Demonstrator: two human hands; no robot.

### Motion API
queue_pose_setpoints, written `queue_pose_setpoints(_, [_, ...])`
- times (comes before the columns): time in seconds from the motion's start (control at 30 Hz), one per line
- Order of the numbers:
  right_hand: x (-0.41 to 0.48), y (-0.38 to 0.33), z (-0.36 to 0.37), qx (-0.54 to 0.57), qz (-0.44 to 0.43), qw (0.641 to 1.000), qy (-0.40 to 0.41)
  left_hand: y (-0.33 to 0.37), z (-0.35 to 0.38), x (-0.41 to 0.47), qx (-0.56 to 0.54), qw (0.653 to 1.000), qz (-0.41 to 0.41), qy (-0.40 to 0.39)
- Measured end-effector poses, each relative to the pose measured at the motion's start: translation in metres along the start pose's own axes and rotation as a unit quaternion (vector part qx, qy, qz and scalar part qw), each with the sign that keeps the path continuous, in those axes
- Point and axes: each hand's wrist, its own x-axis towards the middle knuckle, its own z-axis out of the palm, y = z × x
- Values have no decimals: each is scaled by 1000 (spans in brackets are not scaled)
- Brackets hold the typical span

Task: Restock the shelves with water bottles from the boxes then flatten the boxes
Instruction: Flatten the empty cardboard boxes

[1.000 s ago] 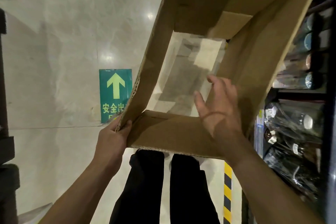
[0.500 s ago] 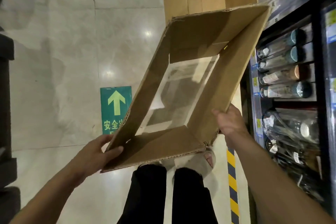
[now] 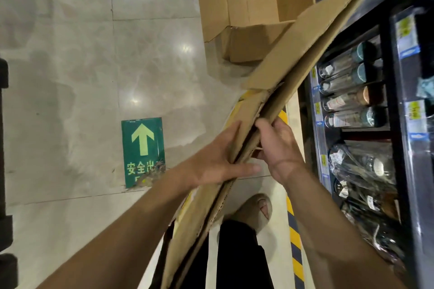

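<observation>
Here's the flattened box [image 3: 293, 58], folded into a slab of cardboard and held edge-up in front of the person; it runs on a slant from near and low, by the legs, up to the far right, where its top end crosses in front of the shelves [image 3: 399, 138]. The left hand [image 3: 218, 162] lies against the slab's left face, fingers straight and spread, pressing flat rather than wrapping it; the right hand [image 3: 279, 148] meets it from the other side, fingers curled over the cardboard's edge and gripping it; the two hands are just beside each other with the layers sandwiched between them. The layers gape a little at the corrugated edge near the fingers.

Beyond, on the floor [image 3: 70, 65] at the far side, a second box [image 3: 251, 2] stands open, flaps out, its inside showing bare cardboard; the slab's far end overlaps it in view. Over on the right, water bottles [image 3: 347, 98] lie in rows on the dark shelves, caps outward; lower down, more bottles [image 3: 361, 166] sit in clear wrap. A green arrow sign [image 3: 142, 150] is stuck to the pale tiles on the left; a yellow-and-black stripe [image 3: 296, 241] runs along the foot of the shelving; a tan shoe [image 3: 256, 209] and a black trouser leg [image 3: 239, 256] show beneath the cardboard.
</observation>
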Motion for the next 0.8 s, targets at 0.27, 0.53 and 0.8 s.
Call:
queue_pose_setpoints(0.27, [-4, 14, -4, 60, -52, 993, -85, -11, -6, -4, 28, 990, 10, 141])
queue_pose_setpoints(0.53, [27, 63, -57, -23, -27, 999, 24, -30, -74, -47, -262, 960, -64, 76])
queue_pose_setpoints(0.8, [42, 74, -76, 82, 46, 995, -45, -38, -113, -59, -311, 947, -62, 56])
